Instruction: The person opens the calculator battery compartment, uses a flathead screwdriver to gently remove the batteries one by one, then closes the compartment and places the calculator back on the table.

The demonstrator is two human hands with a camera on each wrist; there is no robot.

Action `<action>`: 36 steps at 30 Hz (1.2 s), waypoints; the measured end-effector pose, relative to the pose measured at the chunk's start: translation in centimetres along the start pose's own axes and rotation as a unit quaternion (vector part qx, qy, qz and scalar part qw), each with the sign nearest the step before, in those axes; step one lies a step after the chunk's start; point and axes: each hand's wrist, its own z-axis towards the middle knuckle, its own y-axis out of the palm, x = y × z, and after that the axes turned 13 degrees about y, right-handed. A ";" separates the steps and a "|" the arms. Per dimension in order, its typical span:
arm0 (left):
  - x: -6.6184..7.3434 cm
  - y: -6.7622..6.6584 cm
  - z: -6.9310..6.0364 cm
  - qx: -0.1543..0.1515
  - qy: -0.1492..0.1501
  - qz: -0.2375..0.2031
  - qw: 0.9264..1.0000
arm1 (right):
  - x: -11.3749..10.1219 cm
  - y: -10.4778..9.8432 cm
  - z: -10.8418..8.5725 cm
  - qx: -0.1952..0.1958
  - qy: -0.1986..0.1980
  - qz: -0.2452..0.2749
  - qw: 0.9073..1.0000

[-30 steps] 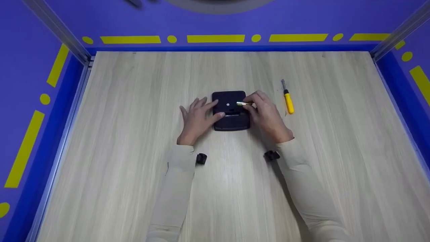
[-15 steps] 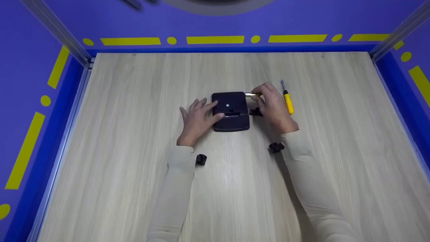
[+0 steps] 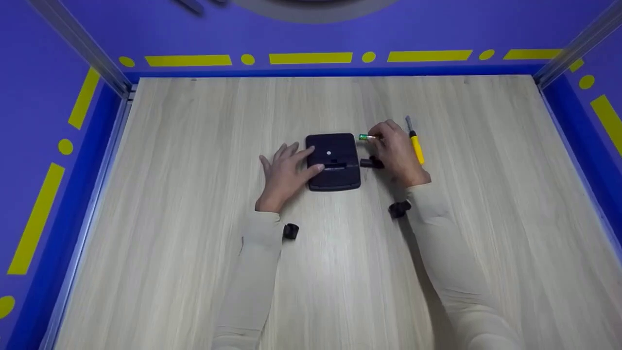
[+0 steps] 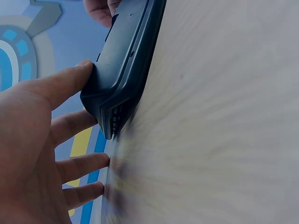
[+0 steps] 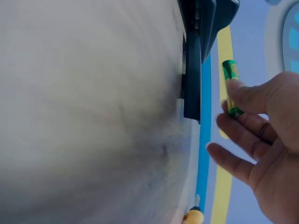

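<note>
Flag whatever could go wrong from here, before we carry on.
The right hand pinches a small green-and-gold cylindrical battery with one end sticking out, so it might slip and roll.

The left hand touches only the left side of the black rectangular plastic device; pressing the opposite side could make it pivot.

The narrow black plastic piece beside the device, close to the right hand, could get knocked.

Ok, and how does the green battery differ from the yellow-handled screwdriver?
The battery is green with a gold-coloured band; the screwdriver has a yellow handle and metal shaft. The battery is pinched in the right hand; the screwdriver lies on the table, unheld. The battery is much shorter than the screwdriver. Both are right of the black device in the head view.
</note>
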 end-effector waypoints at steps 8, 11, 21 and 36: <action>0.0 0.0 0.0 -0.002 -0.001 0.008 1.000 | 0.5 0.0 0.3 -0.030 0.023 -0.005 0.999; 0.0 0.0 0.0 -0.001 0.000 0.007 1.000 | 0.8 -0.1 0.3 -0.038 0.026 -0.005 0.999; 0.0 0.0 0.0 0.004 0.006 0.006 1.000 | 0.9 -0.1 0.3 -0.052 0.026 -0.023 0.998; 0.0 0.0 0.0 0.001 0.002 0.006 1.000 | 0.7 -0.1 0.2 -0.067 0.058 -0.010 0.996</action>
